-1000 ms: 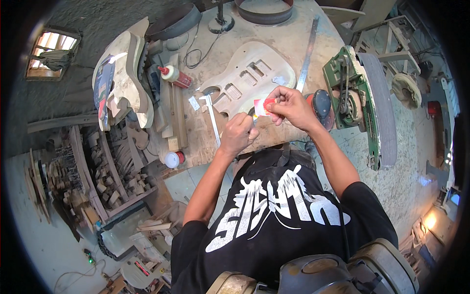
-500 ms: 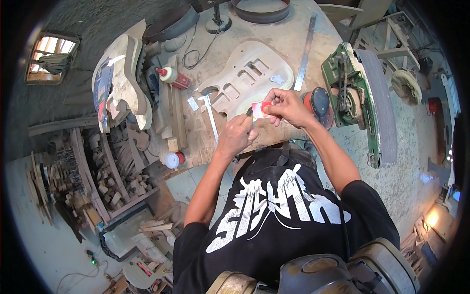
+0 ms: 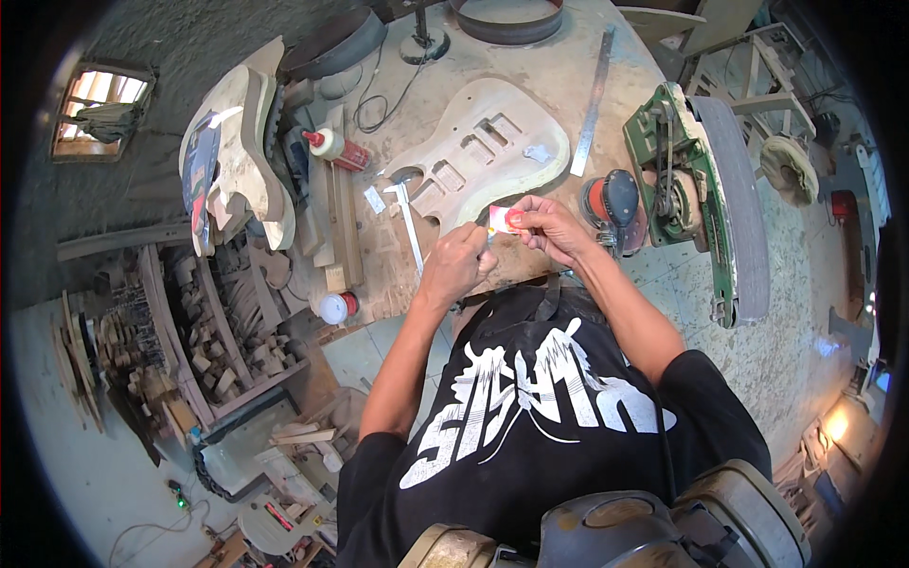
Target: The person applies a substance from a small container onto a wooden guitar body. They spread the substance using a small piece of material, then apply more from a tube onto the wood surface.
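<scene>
Over the near edge of the workbench, my right hand [image 3: 554,233] pinches a small red-and-white packet [image 3: 498,221] between thumb and fingers. My left hand [image 3: 458,264] is closed right at the packet's left edge; what lies inside its fingers is hidden. Just beyond both hands a pale wooden guitar body [image 3: 507,142] with cut-out cavities lies flat. A small whitish piece [image 3: 537,152] rests on it. A caliper [image 3: 409,223] lies beside the body's left end, close to my left hand.
A steel ruler [image 3: 594,102], a sander [image 3: 614,197] and a green belt machine [image 3: 670,170] stand to the right. At the left are a glue bottle [image 3: 337,150], wooden strips [image 3: 343,227], a small round container [image 3: 337,308] and stacked guitar-shaped bodies [image 3: 248,156].
My right hand has shifted slightly down toward me, its grip on the packet adjusted. My left hand stays nearly in place.
</scene>
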`<state>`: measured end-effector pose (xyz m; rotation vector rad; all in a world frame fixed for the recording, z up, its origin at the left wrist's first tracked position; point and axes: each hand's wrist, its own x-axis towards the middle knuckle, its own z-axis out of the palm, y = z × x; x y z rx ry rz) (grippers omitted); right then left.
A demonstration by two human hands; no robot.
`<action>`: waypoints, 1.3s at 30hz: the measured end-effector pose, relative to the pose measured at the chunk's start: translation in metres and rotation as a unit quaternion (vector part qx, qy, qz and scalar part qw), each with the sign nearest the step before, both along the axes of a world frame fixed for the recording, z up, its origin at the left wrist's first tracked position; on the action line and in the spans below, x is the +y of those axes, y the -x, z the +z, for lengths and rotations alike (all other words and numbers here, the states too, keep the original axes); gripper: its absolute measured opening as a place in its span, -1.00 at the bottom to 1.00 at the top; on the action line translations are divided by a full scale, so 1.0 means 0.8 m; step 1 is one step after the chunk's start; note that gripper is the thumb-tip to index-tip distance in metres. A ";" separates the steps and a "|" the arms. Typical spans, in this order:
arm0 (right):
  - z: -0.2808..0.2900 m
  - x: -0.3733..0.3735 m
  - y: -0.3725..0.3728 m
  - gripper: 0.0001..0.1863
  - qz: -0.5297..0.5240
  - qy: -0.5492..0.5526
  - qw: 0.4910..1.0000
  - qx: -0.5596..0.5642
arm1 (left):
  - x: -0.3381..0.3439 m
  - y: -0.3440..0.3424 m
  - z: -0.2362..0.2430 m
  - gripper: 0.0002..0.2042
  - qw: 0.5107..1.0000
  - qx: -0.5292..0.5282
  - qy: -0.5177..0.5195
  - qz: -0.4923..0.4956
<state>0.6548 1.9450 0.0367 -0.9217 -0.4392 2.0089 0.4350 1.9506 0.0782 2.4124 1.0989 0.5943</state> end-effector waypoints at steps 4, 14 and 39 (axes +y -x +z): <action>-0.015 -0.003 0.002 -0.86 -0.035 0.030 0.997 0.055 | -0.001 -0.005 -0.011 -0.86 0.999 -0.035 0.021 0.034; -0.001 0.036 -0.035 -0.84 -0.101 -0.033 0.967 -0.230 | -0.042 0.006 -0.089 -0.81 0.967 -0.141 0.129 0.169; -0.058 0.165 -0.067 -0.81 0.124 -0.389 0.537 -0.738 | -0.137 0.051 -0.154 -0.75 0.902 -0.203 0.185 0.334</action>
